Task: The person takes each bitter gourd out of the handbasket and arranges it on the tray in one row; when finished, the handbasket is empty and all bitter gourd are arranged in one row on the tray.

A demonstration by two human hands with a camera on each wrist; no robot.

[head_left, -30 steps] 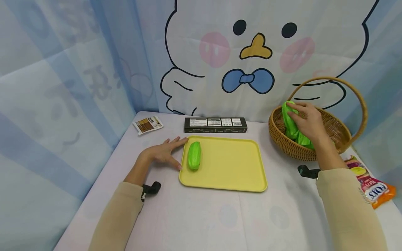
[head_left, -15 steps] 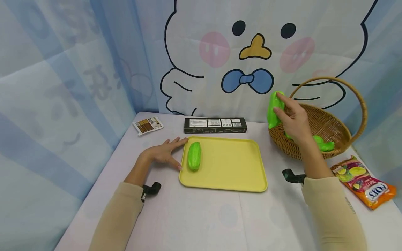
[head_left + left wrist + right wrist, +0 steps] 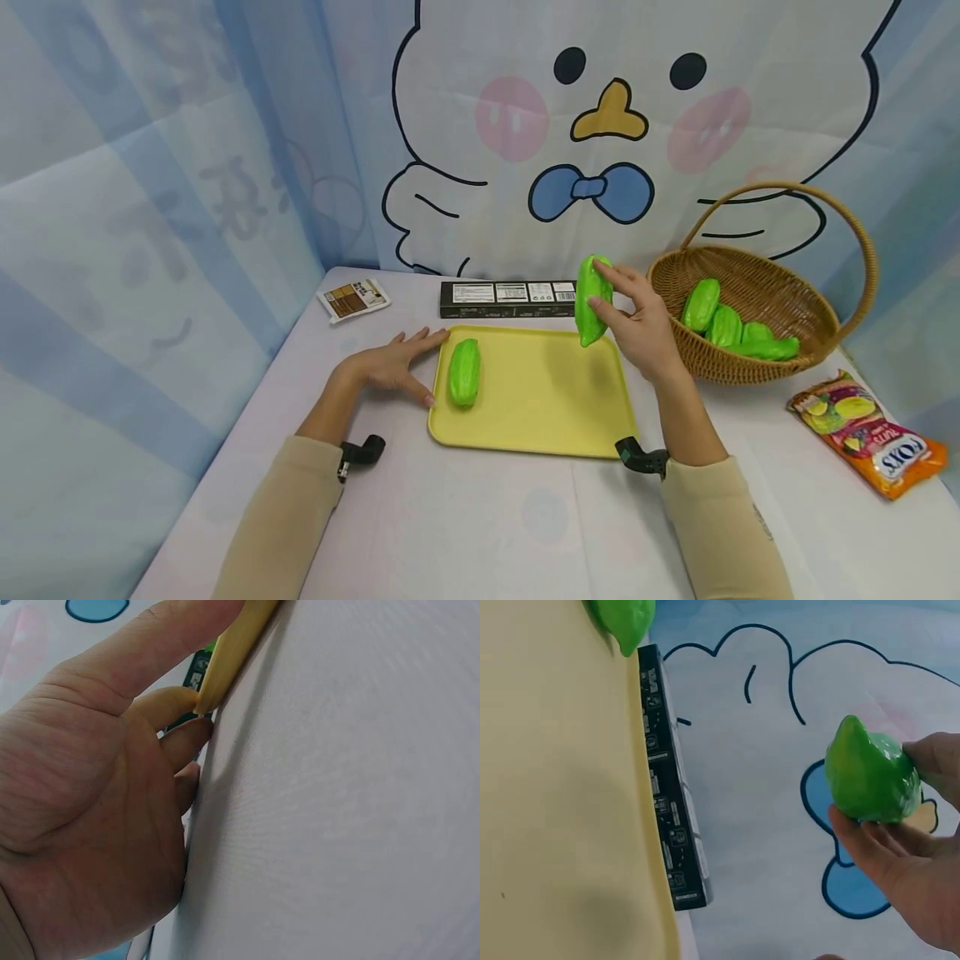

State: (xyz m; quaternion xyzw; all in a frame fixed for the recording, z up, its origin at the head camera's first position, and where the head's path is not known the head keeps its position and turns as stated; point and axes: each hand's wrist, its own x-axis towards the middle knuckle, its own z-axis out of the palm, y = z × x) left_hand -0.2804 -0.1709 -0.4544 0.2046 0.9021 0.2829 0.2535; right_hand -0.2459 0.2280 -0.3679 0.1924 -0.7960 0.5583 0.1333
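Note:
My right hand point(image 3: 641, 325) pinches a bright green, ribbed, oblong toy vegetable point(image 3: 592, 302) between thumb and fingers, above the far right part of the yellow tray point(image 3: 532, 417). In the right wrist view its glossy pointed tip point(image 3: 849, 735) faces the camera. A similar green toy vegetable point(image 3: 464, 372) lies lengthwise near the tray's left side. With fingers spread, my left hand point(image 3: 390, 365) rests at the tray's left edge, its thumb and a fingertip touching the rim. The left wrist view shows the palm point(image 3: 97, 795) and the tray's rim point(image 3: 232, 656).
To the right stands a wicker basket point(image 3: 675, 350) with a tall handle and several green toy vegetables inside. A colourful snack packet point(image 3: 870, 437) lies before it. Behind the tray is a long black box point(image 3: 510, 310); a small brown-and-white packet point(image 3: 354, 300) lies at back left.
My right hand has lifted the green toy vegetable out of the basket and carried it left, then lower, to over the tray. My left hand has stayed at the tray's edge.

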